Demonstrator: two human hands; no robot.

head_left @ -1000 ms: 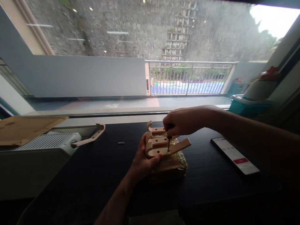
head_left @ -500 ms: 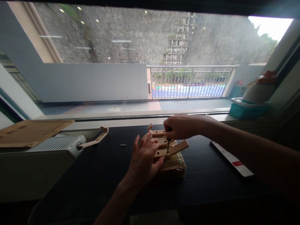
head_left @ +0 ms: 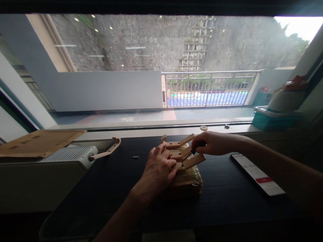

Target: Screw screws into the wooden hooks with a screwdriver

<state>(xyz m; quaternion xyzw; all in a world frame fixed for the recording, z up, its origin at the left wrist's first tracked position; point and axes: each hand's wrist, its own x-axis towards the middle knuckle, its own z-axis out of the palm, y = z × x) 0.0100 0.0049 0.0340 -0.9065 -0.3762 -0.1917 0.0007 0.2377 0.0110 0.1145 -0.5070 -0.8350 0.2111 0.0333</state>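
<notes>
Several bent wooden hooks (head_left: pixel 195 161) with drilled holes lie side by side across a brown block wrapped in clear film (head_left: pixel 190 181). A screw (head_left: pixel 182 164) stands in a hole of the nearest one. My left hand (head_left: pixel 158 169) presses down on the hooks' left ends, its fingers curled around the nearest hook. In my right hand (head_left: pixel 213 143) is a screwdriver (head_left: pixel 199 147) with a dark handle, tilted, its shaft slanting down left toward the nearest hook. Whether its tip touches the screw is hard to see.
Small screws (head_left: pixel 135 157) lie on the black table (head_left: pixel 101 191). Another wooden hook (head_left: pixel 107 151) rests at the left, by a white radiator (head_left: pixel 70 153) under brown cardboard (head_left: pixel 42 143). A phone (head_left: pixel 258 174) lies right; a teal box (head_left: pixel 276 119) stands on the sill.
My right hand has swung the screwdriver from upright to tilted, moving right. The left hand's fingers have drawn together on the hooks. The whole view has shifted slightly.
</notes>
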